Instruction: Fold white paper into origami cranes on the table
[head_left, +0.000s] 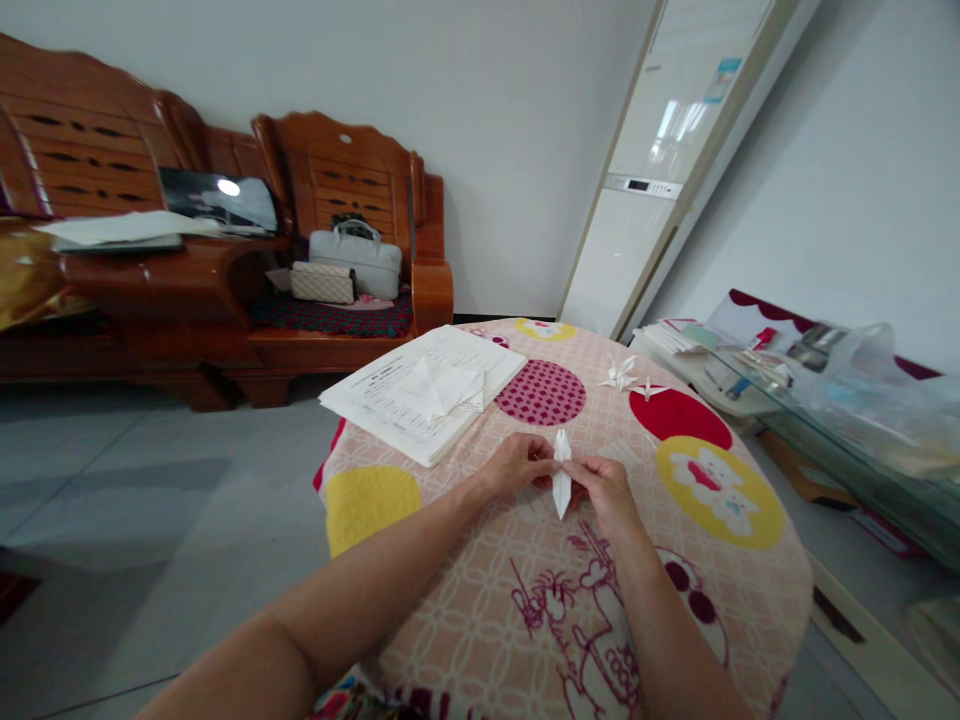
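Note:
A narrow folded white paper (pixel 562 496), pointed at its near end, is held between both hands above the round table. My left hand (pixel 519 463) pinches its left edge with thumb and forefinger. From the other side, my right hand (pixel 604 478) grips it near the middle, the thumb lying on the paper. Beyond my hands, to the right, folded white paper cranes (pixel 619 374) sit on the tablecloth. To the left lies a stack of printed sheets (pixel 382 410) with loose folded white paper (pixel 442 386) on top.
A patterned cloth (pixel 465 600) covers the round table. On the right, a glass-topped stand (pixel 832 420) carries papers and a plastic bag (pixel 862 375). Wooden seats (pixel 337 150) with bags stand at the back left, and a tall white air conditioner (pixel 637 200) rises behind the table.

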